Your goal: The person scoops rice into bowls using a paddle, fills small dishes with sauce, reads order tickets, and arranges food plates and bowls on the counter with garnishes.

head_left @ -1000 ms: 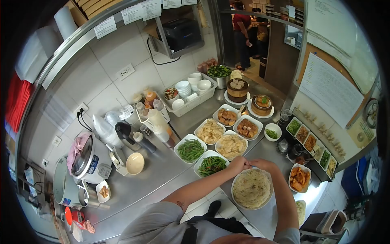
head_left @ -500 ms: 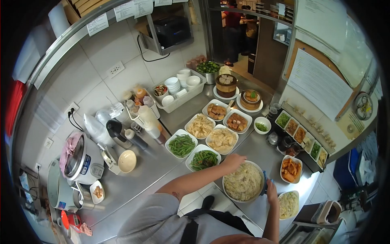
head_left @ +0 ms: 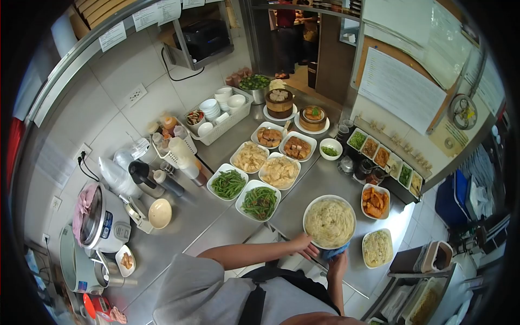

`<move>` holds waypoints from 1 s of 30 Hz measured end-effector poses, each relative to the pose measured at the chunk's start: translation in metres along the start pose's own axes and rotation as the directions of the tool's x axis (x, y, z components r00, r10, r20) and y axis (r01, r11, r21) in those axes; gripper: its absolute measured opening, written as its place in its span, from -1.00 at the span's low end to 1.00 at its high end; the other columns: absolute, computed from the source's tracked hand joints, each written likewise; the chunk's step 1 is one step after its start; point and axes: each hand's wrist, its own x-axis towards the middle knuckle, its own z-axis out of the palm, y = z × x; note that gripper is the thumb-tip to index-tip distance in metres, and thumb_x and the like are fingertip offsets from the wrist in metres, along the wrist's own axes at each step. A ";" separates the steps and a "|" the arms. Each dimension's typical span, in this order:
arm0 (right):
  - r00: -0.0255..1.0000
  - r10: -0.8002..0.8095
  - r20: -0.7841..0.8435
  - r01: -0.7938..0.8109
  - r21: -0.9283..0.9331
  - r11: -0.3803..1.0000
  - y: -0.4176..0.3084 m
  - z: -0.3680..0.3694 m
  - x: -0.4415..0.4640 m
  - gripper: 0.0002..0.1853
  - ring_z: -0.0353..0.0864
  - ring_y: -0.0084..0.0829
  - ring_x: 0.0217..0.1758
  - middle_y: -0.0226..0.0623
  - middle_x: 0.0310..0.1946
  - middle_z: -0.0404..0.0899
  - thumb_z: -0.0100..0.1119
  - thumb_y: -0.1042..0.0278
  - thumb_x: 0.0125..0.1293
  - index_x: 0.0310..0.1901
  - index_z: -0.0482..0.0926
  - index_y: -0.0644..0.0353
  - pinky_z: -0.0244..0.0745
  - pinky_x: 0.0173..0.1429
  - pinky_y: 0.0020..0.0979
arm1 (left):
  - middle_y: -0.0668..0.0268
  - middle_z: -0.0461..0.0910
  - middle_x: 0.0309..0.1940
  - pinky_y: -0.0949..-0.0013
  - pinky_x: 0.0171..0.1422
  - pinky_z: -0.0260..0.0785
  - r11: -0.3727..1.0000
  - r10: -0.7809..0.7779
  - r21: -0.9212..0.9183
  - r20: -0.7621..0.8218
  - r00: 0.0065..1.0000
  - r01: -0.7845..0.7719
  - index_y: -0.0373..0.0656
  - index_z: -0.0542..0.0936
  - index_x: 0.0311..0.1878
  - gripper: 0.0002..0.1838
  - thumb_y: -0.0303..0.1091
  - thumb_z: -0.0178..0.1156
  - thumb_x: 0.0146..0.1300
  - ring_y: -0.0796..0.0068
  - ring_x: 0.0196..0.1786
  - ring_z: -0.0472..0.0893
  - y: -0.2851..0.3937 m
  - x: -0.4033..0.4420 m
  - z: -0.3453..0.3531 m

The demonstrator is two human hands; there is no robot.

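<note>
A round white bowl of pale, shredded-looking food sits on the steel counter near me. My left hand is at its lower left edge, fingers stretched out and holding nothing; whether it touches the rim I cannot tell. A blue cloth is bunched against the bowl's near side, and my right hand grips it from below. To the right stands a white dish of similar pale food. Left of the bowl is a white dish of green beans.
Behind are a second green bean dish, dishes of pale slices and browned pieces, and bamboo steamers. At right are an orange food dish and a condiment rack. A rice cooker stands left.
My left hand has come from the bowl's far rim to its near left side and opened. The bowl sits farther right of the beans. The cloth and right hand moved to its near side.
</note>
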 end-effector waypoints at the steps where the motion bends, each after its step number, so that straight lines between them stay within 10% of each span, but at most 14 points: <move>1: 0.998 0.035 0.046 -0.033 -0.053 0.998 0.005 -0.007 0.000 -0.68 0.56 -0.51 -0.28 -0.40 -0.28 0.52 -0.07 0.30 0.32 0.07 0.41 0.18 0.48 -0.18 -0.46 | 0.15 0.62 -0.29 0.15 -0.36 0.56 0.992 -0.084 -0.085 0.077 0.993 0.091 -0.17 0.39 0.10 -0.57 -0.06 -0.24 0.39 0.24 -0.26 0.68 -0.006 0.002 0.013; 7: 0.980 0.082 0.181 0.041 -0.590 0.807 -0.015 -0.033 0.000 -0.75 0.50 -0.59 -0.45 -0.45 -0.47 0.55 0.03 0.44 0.18 -0.11 0.57 0.28 0.40 -0.36 -0.58 | 0.23 0.57 -0.25 0.19 -0.24 0.54 0.991 -0.120 -0.028 0.204 0.972 0.128 -0.09 0.46 0.05 -0.58 0.00 -0.16 0.38 0.31 -0.22 0.65 -0.040 0.011 0.053; 10: 0.821 -0.498 0.280 0.520 -0.726 0.450 -0.041 -0.033 0.016 -0.71 0.50 -0.50 -0.51 -0.22 -0.50 0.62 0.10 0.47 0.12 -0.10 0.59 0.34 0.42 -0.36 -0.41 | 0.25 0.57 -0.27 0.24 -0.24 0.53 0.982 -0.096 0.181 0.249 0.964 0.052 -0.12 0.49 0.00 -0.61 -0.01 0.05 0.32 0.34 -0.24 0.64 -0.042 -0.010 0.042; 11: 0.882 -0.434 0.185 0.344 -0.882 0.322 -0.080 -0.003 -0.001 -0.67 0.57 -0.38 -0.46 -0.08 -0.45 0.60 0.12 0.45 0.12 -0.05 0.57 0.34 0.45 -0.32 -0.35 | 0.27 0.58 -0.30 0.30 -0.26 0.53 0.960 0.018 0.248 0.404 0.915 -0.129 -0.14 0.53 -0.10 -0.62 0.01 0.10 0.30 0.39 -0.29 0.62 -0.052 -0.007 0.021; 12: 0.818 -0.544 0.186 0.362 -0.902 0.236 -0.079 -0.003 0.009 -0.64 0.61 -0.20 -0.35 0.00 -0.36 0.59 0.14 0.43 0.13 0.00 0.55 0.31 0.47 -0.25 -0.27 | 0.31 0.59 -0.35 0.36 -0.27 0.53 0.537 0.444 0.291 0.701 0.558 -0.792 -0.12 0.56 -0.21 -0.67 -0.01 0.17 0.27 0.45 -0.34 0.61 -0.059 0.000 0.000; 13: 0.755 -0.592 0.283 0.407 -0.909 0.086 -0.083 0.003 0.015 -0.59 0.59 -0.05 -0.24 0.04 -0.29 0.58 0.15 0.42 0.12 0.05 0.51 0.30 0.46 -0.19 -0.17 | 0.35 0.59 -0.41 0.39 -0.26 0.53 0.989 -0.022 0.149 0.267 0.963 -0.019 -0.10 0.57 -0.28 -0.74 -0.09 0.27 0.20 0.49 -0.37 0.60 -0.050 -0.024 0.002; 14: 0.823 -0.520 0.229 0.340 -0.932 0.128 -0.088 0.014 0.021 -0.57 0.57 0.02 -0.22 0.06 -0.25 0.58 0.11 0.43 0.10 0.06 0.50 0.31 0.46 -0.12 -0.12 | 0.35 0.59 -0.41 0.36 -0.22 0.54 0.992 -0.046 0.124 0.096 0.994 0.034 -0.09 0.58 -0.29 -0.77 -0.15 0.31 0.17 0.50 -0.36 0.60 -0.039 -0.038 0.002; 17: 0.816 -0.524 0.243 0.264 -0.964 -0.036 -0.050 0.011 0.056 -0.60 0.48 0.00 0.06 0.05 0.00 0.46 -0.07 0.50 0.21 0.11 0.42 0.37 0.45 0.06 -0.16 | 0.24 0.58 -0.30 0.33 -0.23 0.54 0.981 0.140 0.139 -0.028 0.990 -0.135 -0.14 0.42 0.08 -0.58 -0.17 0.23 0.23 0.40 -0.29 0.62 -0.034 -0.043 -0.019; 24: 0.847 -0.279 0.452 0.377 -0.882 -0.283 -0.037 -0.012 -0.016 -0.76 0.43 -0.15 -0.09 -0.16 -0.24 0.44 0.00 0.51 0.05 -0.19 0.48 0.23 0.43 -0.05 -0.22 | 0.05 0.57 -0.25 0.34 -0.28 0.56 0.936 0.352 0.070 -0.140 0.925 -0.346 -0.12 -0.11 0.44 -0.35 -0.21 -0.07 0.41 0.27 -0.26 0.65 0.022 -0.035 -0.028; 26: 0.921 -0.122 0.369 0.355 -0.927 -0.118 -0.032 -0.041 -0.069 -0.79 0.52 -0.16 -0.09 -0.15 -0.26 0.52 0.05 0.46 0.04 -0.24 0.54 0.19 0.48 -0.06 -0.19 | 0.02 0.57 -0.25 0.36 -0.29 0.56 0.921 0.368 0.187 -0.124 0.921 -0.343 -0.11 -0.17 0.46 -0.31 -0.21 -0.07 0.42 0.23 -0.27 0.65 0.029 -0.026 -0.027; 28: 0.943 0.316 -0.105 0.026 -0.922 -0.386 -0.008 -0.110 -0.095 -0.79 0.63 -0.07 -0.17 -0.08 -0.31 0.64 0.12 0.27 0.06 -0.33 0.67 0.13 0.54 -0.09 -0.16 | 0.03 0.58 -0.28 0.39 -0.34 0.56 0.927 0.340 0.202 -0.106 0.934 -0.315 -0.09 -0.21 0.47 -0.30 -0.25 -0.07 0.42 0.25 -0.30 0.66 0.033 -0.019 -0.034; 30: 0.871 0.327 -0.365 -0.271 -0.915 -0.299 -0.030 -0.153 -0.117 -0.67 0.62 -0.06 -0.12 0.00 -0.25 0.63 0.07 0.23 0.03 -0.22 0.65 0.22 0.52 -0.04 -0.14 | 0.11 0.58 -0.32 0.46 -0.42 0.51 0.930 0.297 0.253 -0.086 0.951 -0.268 -0.10 -0.10 0.46 -0.33 -0.28 -0.02 0.40 0.39 -0.39 0.64 0.045 -0.021 -0.041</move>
